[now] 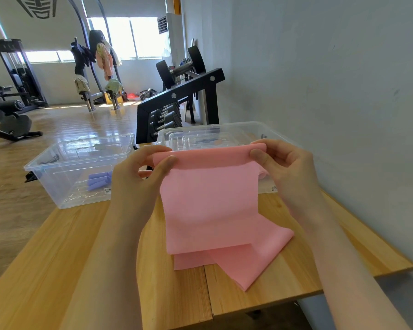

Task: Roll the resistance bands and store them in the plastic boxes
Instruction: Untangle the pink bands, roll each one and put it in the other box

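A pink resistance band (210, 206) hangs from both my hands above the wooden table (57, 246), its lower end folded on the tabletop. My left hand (138, 177) pinches the band's rolled top edge at the left, and my right hand (281, 163) pinches it at the right. Behind my left hand stands a clear plastic box (65, 160) holding rolled purple bands (99, 181). A second clear plastic box (224, 132) stands behind the pink band, with clear lids inside it.
A black dumbbell rack (177, 101) stands just past the table's far edge. A grey wall (332, 79) runs along the right side. Gym machines (17, 75) stand across the wooden floor at the left.
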